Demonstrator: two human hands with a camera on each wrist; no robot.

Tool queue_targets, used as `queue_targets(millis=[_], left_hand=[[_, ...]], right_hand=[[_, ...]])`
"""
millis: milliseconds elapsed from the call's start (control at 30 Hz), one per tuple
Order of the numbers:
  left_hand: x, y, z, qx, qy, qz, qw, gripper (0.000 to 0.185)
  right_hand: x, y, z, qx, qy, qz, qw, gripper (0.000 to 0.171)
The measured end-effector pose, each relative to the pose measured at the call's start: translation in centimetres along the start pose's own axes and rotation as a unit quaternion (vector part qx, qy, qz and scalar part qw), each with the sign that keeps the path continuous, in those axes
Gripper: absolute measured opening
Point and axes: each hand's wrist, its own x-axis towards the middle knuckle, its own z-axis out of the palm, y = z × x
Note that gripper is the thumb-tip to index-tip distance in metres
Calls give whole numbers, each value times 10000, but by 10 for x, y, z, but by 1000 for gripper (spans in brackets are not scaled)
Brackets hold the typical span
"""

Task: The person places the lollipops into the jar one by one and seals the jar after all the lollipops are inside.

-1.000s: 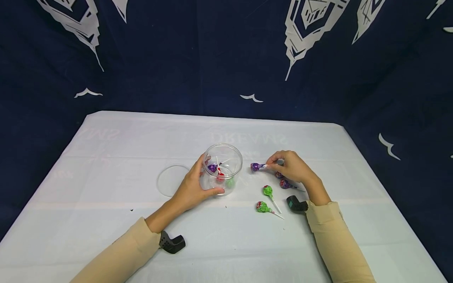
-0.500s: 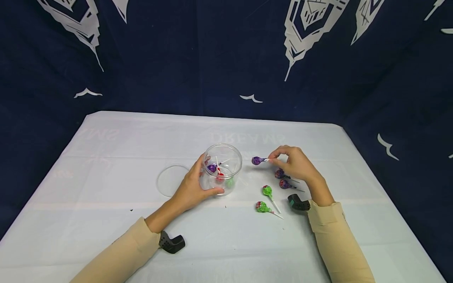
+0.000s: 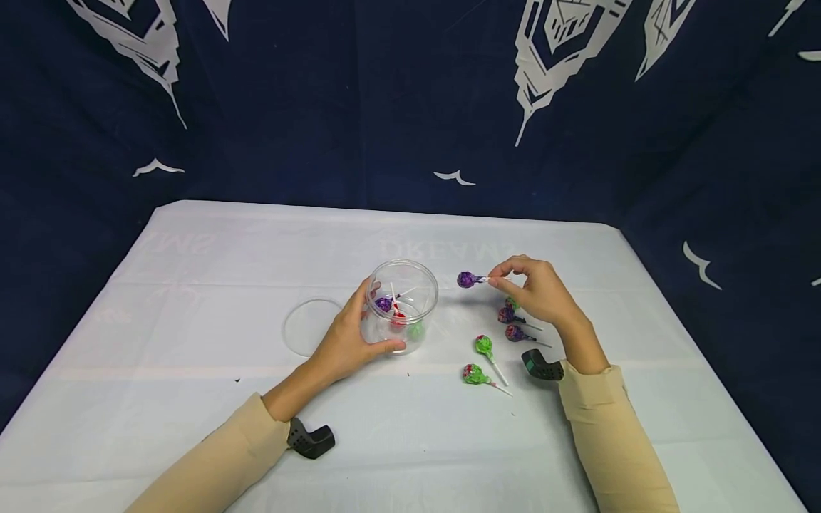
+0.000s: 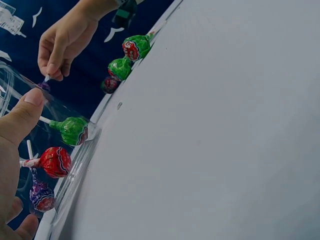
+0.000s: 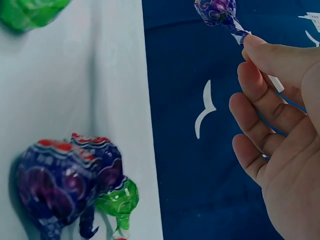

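My left hand (image 3: 349,342) grips a clear plastic jar (image 3: 420,288) round its side, the jar standing upright on the table. Inside lie a purple lollipop (image 4: 42,195), a red lollipop (image 4: 55,162) and a green lollipop (image 4: 74,131). To the jar's right, my right hand (image 3: 535,288) pinches the white stick of another purple lollipop (image 3: 467,279) between thumb and forefinger. That lollipop hangs above the table, its head toward the jar. Below this hand are two purple lollipops on the table, the nearer purple one (image 3: 515,333) and the farther purple one (image 3: 507,315).
Behind those two a green lollipop (image 5: 119,200) partly shows. Two more green lollipops lie closer to the front, an upper one (image 3: 484,345) and a lower one (image 3: 475,374). A thin clear ring, perhaps a lid (image 3: 286,324), lies left of the jar on the white table (image 3: 192,342).
My right hand has risen off the table with the purple lollipop and shifted slightly away from me, uncovering the lollipops beneath. The left hand and jar have stayed in place.
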Motion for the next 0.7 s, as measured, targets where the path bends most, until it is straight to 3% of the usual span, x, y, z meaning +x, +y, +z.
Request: queue_targets(millis=[700], left_hand=[[0,1,-1,-77,50,81,9999,116]], right_hand=[[6,-28,-1,434,541,-483,9964,7]])
